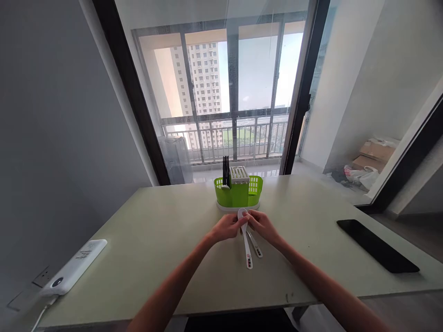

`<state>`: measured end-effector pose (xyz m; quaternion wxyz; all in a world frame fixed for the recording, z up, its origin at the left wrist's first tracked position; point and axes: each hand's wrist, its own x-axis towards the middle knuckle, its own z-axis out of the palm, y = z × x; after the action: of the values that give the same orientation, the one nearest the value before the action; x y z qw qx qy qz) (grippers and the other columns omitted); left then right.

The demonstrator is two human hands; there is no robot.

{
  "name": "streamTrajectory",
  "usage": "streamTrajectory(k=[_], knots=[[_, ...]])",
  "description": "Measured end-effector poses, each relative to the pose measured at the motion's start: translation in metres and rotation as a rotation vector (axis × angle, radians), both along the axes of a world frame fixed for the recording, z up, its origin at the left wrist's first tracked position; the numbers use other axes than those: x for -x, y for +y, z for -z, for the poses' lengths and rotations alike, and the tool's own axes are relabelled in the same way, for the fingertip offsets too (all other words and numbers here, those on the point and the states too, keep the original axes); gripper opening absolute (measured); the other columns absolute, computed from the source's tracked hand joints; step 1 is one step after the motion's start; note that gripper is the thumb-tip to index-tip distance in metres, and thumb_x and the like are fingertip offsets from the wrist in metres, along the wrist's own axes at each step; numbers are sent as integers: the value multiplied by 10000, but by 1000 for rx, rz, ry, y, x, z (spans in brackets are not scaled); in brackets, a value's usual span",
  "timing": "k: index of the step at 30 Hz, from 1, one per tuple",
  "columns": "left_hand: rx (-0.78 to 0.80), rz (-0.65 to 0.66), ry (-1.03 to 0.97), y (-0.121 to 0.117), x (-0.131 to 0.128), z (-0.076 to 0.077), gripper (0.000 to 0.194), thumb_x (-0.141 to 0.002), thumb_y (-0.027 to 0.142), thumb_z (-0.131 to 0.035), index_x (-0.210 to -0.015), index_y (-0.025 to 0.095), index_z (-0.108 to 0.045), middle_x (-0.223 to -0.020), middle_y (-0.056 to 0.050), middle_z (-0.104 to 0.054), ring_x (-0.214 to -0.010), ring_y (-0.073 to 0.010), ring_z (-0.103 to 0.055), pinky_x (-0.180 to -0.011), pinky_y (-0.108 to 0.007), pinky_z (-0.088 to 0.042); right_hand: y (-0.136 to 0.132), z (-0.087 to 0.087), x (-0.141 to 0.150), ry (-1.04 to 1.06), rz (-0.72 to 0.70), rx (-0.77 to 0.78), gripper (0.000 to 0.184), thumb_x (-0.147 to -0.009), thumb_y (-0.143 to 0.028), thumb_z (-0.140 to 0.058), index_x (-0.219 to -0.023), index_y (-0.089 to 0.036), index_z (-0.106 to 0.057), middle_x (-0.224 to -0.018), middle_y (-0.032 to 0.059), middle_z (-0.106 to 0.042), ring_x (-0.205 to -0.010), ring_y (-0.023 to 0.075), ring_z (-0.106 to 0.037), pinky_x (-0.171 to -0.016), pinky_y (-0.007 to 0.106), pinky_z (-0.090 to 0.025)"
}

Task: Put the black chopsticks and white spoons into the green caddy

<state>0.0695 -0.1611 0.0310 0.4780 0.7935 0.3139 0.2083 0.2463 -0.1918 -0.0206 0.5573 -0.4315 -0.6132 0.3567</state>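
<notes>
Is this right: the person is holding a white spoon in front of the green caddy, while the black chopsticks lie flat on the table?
Not quite: the black chopsticks aren't lying flat; the head view shows them standing upright in the green caddy. The white spoon is indeed held in front of it.

Smooth plastic spoon (247, 249); glossy plastic caddy (239, 196)
</notes>
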Motion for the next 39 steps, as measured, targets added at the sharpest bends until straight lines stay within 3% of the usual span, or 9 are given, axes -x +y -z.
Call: streamTrajectory(k=[5,11,15,20,25,30,35,39], knots=[[38,-9,-19,5,17,-36,543,-867,742,-517,-782,206,-498,-430,81,-439,-355,-87,-381,-380,-220,-297,1,-4,-9,102,-29,51,676,-980,-725,-291,-644,-205,-562,-531,-8,-488,-488,134,-426,-539,290,-366],[-260,-426,-342,44,40,-105,470,-969,643,-433,-805,212,-524,-489,73,-369,-386,-89,-383,-394,-229,-293,8,-2,-13,147,21,52,622,-920,-754,-449,-673,-203,-599,-508,-26,-477,-471,127,-414,-520,283,-352],[-430,-575,-432,77,44,-131,411,-1006,586,-396,-843,226,-510,-508,72,-392,-376,-96,-407,-392,-239,-316,9,-3,-17,135,50,41,596,-909,-750,-476,-682,-209,-580,-520,-32,-476,-477,125,-408,-515,278,-346],[-685,-638,-333,104,51,-122,316,-1005,518,-430,-924,223,-507,-738,29,-636,-423,-88,-569,-459,-225,-442,10,-3,-23,134,63,26,582,-925,-736,-460,-696,-214,-575,-507,-34,-471,-466,128,-412,-506,278,-350],[-785,-493,-3,114,56,-97,295,-1036,452,-357,-1092,234,-546,-903,-2,-745,-554,-117,-677,-595,-243,-510,13,-1,-22,131,56,23,574,-931,-720,-467,-691,-211,-577,-508,-35,-476,-457,124,-414,-495,276,-343],[-819,-380,136,113,57,-80,276,-1011,356,-423,-1115,244,-653,-860,-19,-757,-731,-177,-700,-755,-298,-518,11,-3,-20,109,43,32,579,-917,-729,-483,-674,-210,-570,-497,-38,-466,-452,122,-409,-497,278,-338],[-814,-327,177,117,59,-69,313,-1004,355,-432,-1157,252,-685,-1097,-66,-721,-883,-196,-666,-843,-321,-509,10,-5,-19,82,34,37,587,-897,-751,-486,-665,-215,-552,-515,-32,-470,-468,130,-416,-500,281,-344],[-782,-340,194,119,59,-63,345,-1008,381,-415,-1181,242,-679,-1106,-85,-689,-923,-208,-647,-883,-340,-505,11,-3,-19,59,26,48,594,-896,-758,-476,-668,-214,-548,-515,-34,-465,-468,128,-406,-501,280,-340]])
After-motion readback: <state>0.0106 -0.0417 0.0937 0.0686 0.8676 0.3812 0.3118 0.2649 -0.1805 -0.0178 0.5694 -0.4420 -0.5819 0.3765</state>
